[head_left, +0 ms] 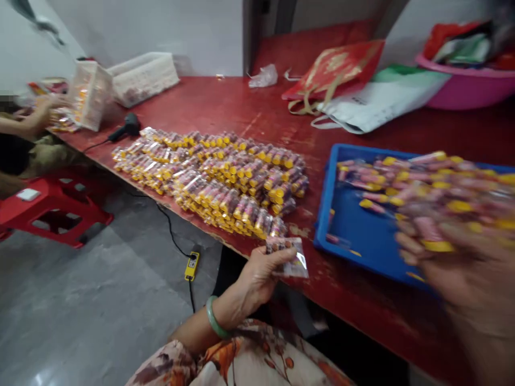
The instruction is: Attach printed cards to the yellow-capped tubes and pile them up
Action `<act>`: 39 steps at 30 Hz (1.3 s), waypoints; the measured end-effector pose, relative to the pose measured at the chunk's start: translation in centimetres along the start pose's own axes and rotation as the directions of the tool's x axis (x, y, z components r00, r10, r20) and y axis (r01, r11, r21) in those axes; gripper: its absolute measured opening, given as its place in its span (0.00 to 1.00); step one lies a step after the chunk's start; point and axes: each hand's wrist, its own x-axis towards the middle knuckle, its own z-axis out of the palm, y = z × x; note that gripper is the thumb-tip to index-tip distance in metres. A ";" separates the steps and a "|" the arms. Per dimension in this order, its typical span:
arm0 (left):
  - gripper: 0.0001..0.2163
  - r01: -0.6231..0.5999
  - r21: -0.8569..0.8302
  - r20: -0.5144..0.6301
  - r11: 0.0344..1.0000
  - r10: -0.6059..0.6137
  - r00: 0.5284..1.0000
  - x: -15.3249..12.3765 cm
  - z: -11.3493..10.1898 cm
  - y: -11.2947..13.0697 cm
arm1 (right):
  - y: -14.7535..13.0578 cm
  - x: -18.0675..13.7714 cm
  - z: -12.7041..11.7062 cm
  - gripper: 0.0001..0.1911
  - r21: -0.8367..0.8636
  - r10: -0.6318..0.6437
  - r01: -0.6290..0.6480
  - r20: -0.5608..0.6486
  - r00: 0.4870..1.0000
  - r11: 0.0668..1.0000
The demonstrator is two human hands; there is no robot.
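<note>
My left hand point(263, 271) is closed on a small clear plastic packet point(292, 257) at the near edge of the red table point(225, 104). My right hand point(454, 268), blurred by motion, reaches over the blue tray point(362, 236) and grips a few pink tubes with yellow caps point(432, 238). The tray holds a loose heap of such tubes point(434, 182). Left of it lies a big stack of filled packets point(217, 177) of the same tubes.
A black heat tool point(127, 126) and white baskets point(139, 78) sit at the far left, where another person's hand point(48, 110) works. Bags point(341, 80) and a pink basin point(466, 83) stand behind the tray. A red stool point(52, 209) and a yellow switch point(192, 266) are on the floor.
</note>
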 end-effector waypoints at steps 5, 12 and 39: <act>0.16 0.034 0.076 0.041 0.997 -0.037 0.998 -0.1 0.8 -0.1 | -5.3 -5.9 5.9 0.12 0.323 0.455 -0.459 0.092 0.886 0.828; 0.16 -0.043 0.089 0.002 0.995 0.043 0.999 -0.2 1.4 -1.5 | -5.8 -7.8 8.4 0.19 0.056 0.572 -0.598 0.230 0.787 0.800; 0.17 0.065 0.045 0.028 0.997 -0.066 0.997 -0.3 1.9 -2.1 | -4.7 -11.9 7.5 0.03 -0.136 0.032 -0.036 -0.030 0.999 0.990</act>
